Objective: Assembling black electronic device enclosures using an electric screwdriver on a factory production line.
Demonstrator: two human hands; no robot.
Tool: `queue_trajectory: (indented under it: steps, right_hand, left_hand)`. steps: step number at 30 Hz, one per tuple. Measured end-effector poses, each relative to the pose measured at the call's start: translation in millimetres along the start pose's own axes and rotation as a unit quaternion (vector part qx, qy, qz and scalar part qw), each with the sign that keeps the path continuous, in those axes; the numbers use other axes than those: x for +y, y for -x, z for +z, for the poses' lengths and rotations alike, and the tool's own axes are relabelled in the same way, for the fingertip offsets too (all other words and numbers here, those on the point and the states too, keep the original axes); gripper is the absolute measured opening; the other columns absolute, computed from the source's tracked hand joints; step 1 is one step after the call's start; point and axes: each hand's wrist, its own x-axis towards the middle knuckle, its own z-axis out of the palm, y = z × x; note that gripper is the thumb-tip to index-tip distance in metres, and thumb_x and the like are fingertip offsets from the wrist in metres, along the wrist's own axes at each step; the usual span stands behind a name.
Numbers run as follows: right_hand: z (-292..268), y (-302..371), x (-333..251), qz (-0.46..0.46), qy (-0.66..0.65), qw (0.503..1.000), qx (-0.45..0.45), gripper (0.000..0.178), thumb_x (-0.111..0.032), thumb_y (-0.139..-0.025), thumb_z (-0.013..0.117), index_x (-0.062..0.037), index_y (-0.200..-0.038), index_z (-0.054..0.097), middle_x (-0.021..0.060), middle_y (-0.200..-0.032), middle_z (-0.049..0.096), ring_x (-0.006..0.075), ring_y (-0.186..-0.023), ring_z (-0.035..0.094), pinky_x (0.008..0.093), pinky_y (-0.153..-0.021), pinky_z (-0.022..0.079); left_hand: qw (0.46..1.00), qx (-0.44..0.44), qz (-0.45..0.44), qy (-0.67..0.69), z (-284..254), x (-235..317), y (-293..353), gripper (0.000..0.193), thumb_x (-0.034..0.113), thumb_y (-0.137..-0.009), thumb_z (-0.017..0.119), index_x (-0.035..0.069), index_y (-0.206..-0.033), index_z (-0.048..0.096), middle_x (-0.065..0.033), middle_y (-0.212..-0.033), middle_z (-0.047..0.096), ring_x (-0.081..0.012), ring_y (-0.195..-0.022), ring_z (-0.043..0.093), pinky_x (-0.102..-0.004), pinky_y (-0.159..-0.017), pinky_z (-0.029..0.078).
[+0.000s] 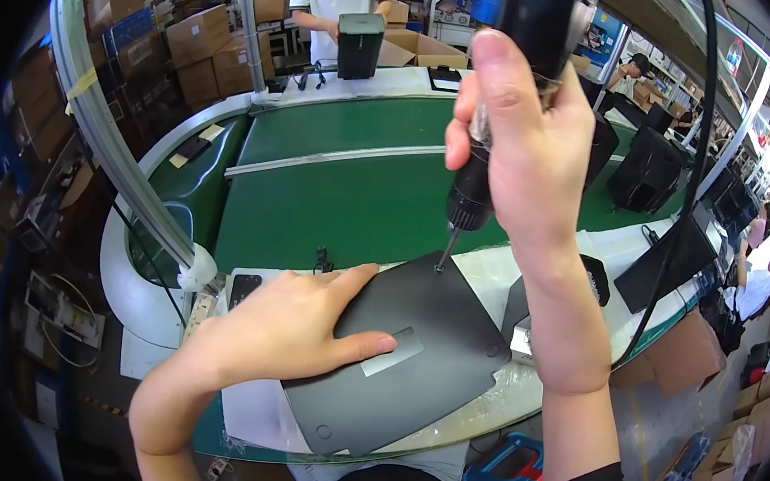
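Note:
A dark grey flat panel [445, 336] with a silver label [394, 353] lies at a slant on the worktable in front of me. My left hand [306, 320] rests flat on the panel's left side, thumb reaching the label and fingers stretched out. Wrapped around a black electric screwdriver [472, 189], my right hand [537, 153] holds it nearly upright above the panel. Its bit points down at the panel's far corner and appears to meet the surface there. Whether a screw sits under the tip is too small to tell.
Beyond the worktable runs a green conveyor belt [343, 201]. Across it, a person [336, 6] handles a dark box-shaped unit [359, 47]. A metal post [129, 157] rises at left; a black cable [674, 245] hangs at right. Black speaker-like cabinets [648, 175] stand on the far right.

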Motion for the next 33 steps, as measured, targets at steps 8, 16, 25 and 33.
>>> queue_trajectory:
  steps: [8, 16, 25, 33]
  right_hand:
    - [-58, 7, -4, -0.179, 0.072, 0.981, 0.031, 0.039, -0.037, -0.097, 0.05, 0.0011, -0.104, 0.054, 0.0076, -0.068, 0.059, 0.0149, -0.045, 0.055, 0.0253, -0.045, 0.046]
    - [-214, 170, 19, -0.03, 0.27, 0.911, 0.31, 0.033, -0.018, -0.094, 0.053, 0.0047, -0.115, 0.042, 0.0067, -0.072, 0.053, 0.0143, -0.051, 0.052, 0.0267, -0.048, 0.045]
    - [-241, 241, 88, -0.017, 0.244, 0.936, 0.252, 0.038, -0.017, -0.092, 0.057, 0.002, -0.12, 0.039, 0.0061, -0.079, 0.054, 0.013, -0.057, 0.055, 0.026, -0.054, 0.047]
    - [-174, 213, 18, 0.078, 0.048, 0.975, 0.205, 0.055, -0.039, -0.094, 0.052, 0.0012, -0.129, 0.037, 0.0057, -0.075, 0.053, 0.0141, -0.047, 0.051, 0.0284, -0.044, 0.046]
  left_hand:
    - [0.887, 0.007, 0.07, 0.456, 81, -164, 73, 0.063, 0.043, -0.084, 0.064, -0.005, -0.124, 0.053, -0.0129, -0.118, 0.058, -0.0212, -0.108, 0.055, -0.0359, -0.095, 0.042]
    - [0.909, 0.253, -0.021, 0.33, 137, -97, 62, 0.063, 0.046, -0.094, 0.048, -0.006, -0.13, 0.047, -0.0138, -0.12, 0.056, -0.0213, -0.112, 0.051, -0.0346, -0.098, 0.038]
    - [0.946, 0.011, -0.245, 0.21, 128, -81, -86, 0.059, 0.048, -0.093, 0.051, -0.008, -0.082, 0.062, -0.0092, -0.071, 0.059, -0.0151, -0.07, 0.054, -0.0328, -0.066, 0.045]
    - [0.962, -0.085, -0.192, 0.173, 116, -85, -63, 0.05, 0.038, -0.095, 0.046, -0.007, -0.107, 0.063, -0.0179, -0.098, 0.068, -0.0277, -0.091, 0.065, -0.0366, -0.085, 0.048]
